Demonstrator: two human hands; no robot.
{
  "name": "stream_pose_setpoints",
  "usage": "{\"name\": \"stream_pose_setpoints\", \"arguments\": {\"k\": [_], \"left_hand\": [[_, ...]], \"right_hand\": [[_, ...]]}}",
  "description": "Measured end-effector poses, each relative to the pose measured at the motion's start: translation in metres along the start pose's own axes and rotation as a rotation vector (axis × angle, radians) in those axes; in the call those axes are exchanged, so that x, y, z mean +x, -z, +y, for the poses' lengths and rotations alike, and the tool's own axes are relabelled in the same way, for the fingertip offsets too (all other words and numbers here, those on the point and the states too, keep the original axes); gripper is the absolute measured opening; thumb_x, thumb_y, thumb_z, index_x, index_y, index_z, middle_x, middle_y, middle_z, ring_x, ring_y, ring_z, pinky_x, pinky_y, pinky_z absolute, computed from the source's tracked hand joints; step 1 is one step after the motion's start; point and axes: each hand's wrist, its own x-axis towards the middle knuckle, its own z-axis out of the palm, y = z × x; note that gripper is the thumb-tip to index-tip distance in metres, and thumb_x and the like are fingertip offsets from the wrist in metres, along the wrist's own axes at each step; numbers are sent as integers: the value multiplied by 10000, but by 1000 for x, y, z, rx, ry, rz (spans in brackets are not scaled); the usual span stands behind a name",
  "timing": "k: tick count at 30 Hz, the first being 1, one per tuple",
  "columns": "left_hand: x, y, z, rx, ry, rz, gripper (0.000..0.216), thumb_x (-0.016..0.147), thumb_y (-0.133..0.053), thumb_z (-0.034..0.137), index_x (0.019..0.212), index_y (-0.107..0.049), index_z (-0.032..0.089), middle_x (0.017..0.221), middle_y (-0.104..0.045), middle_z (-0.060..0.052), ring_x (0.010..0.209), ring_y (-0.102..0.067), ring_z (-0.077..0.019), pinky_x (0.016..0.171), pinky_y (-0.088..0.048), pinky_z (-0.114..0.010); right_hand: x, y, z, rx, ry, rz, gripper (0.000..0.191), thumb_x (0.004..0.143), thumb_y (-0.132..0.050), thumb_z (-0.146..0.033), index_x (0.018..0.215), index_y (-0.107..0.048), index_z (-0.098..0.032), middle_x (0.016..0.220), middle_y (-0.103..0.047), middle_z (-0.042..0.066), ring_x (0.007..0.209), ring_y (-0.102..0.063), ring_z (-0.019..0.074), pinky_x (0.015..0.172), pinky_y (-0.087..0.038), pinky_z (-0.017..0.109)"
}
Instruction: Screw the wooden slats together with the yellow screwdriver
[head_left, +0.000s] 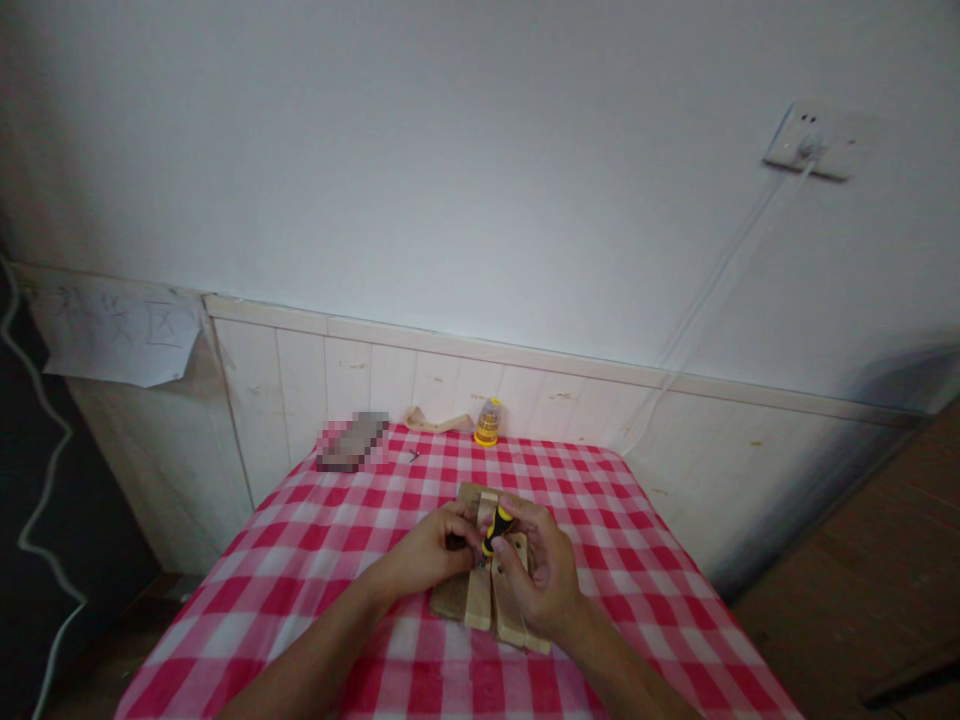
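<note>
My right hand [547, 565] is closed round the handle of a yellow and black screwdriver [498, 528]. The tool tilts, with its lower end pointing down to the left at light wooden strips [480, 600]. My left hand [442, 545] has its fingers pinched together close to the screwdriver's lower end; what they hold, if anything, is too small to make out. Beneath the strips lies a darker brown board [448, 600]. A dark hole or screw shows in the strip [517, 545] beside my right fingers.
On the red checked tablecloth [315, 590], a yellow bit container [487, 424] stands by the wall, beside a pale curled strip [435, 422]. Small metal pieces [414, 456] and a pixelated object [352, 443] lie at the back left. A cable runs from the wall socket [814, 140].
</note>
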Motion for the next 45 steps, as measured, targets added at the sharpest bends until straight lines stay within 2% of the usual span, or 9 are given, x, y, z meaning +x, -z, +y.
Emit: {"name": "stream_pose_setpoints", "arguments": {"k": [6,14,22,27,34,38,45], "left_hand": [[0,0,5,16,14,-43,85,787,-719,240,804,-783,187,1021,-691,-73,989,-617,-222,888,-465,-341],[0,1,0,49,42,-19,121,780,-733,286,800,-791,181,986,-682,-73,946,-609,-218,855,-460,-338],[0,1,9,86,56,-37,111,772,-707,253,794,-786,178,970,-696,-60,943,-603,-211,862,-453,-329],[0,0,12,84,53,-36,98,766,-699,222,792,-785,181,1003,-705,-57,945,-606,-208,871,-459,-329],[0,1,3,34,16,-22,69,746,-720,200,769,-784,187,915,-689,-60,967,-612,-221,904,-455,-349],[0,2,2,51,3,-22,73,757,-726,234,764,-779,183,973,-691,-71,971,-614,-223,901,-459,-352],[0,2,6,66,21,-47,98,775,-717,224,815,-796,182,947,-684,-70,960,-606,-220,908,-458,-353]], "right_hand": [[1,-1,1,-45,45,26,468,861,-650,-122,1290,-578,-295,1138,-719,102,1047,-716,271,879,-611,446],[3,-2,0,-71,56,70,438,852,-685,-143,1257,-606,-289,1129,-723,91,1039,-718,256,887,-613,418],[7,-1,-4,-114,73,90,381,851,-717,-196,1214,-633,-280,1069,-745,82,977,-733,247,852,-622,405],[8,1,-6,-124,89,77,411,844,-717,-183,1229,-617,-288,1069,-740,84,973,-731,258,836,-628,416],[3,2,-4,-32,52,-21,435,893,-600,-144,1307,-553,-271,1164,-711,118,1073,-702,267,896,-611,457],[1,2,-2,-40,13,-25,420,894,-606,-151,1295,-563,-268,1162,-713,120,1045,-712,263,859,-622,439],[4,2,-5,-102,59,22,400,869,-667,-170,1248,-592,-274,1103,-726,104,1023,-718,260,868,-620,433]]}}
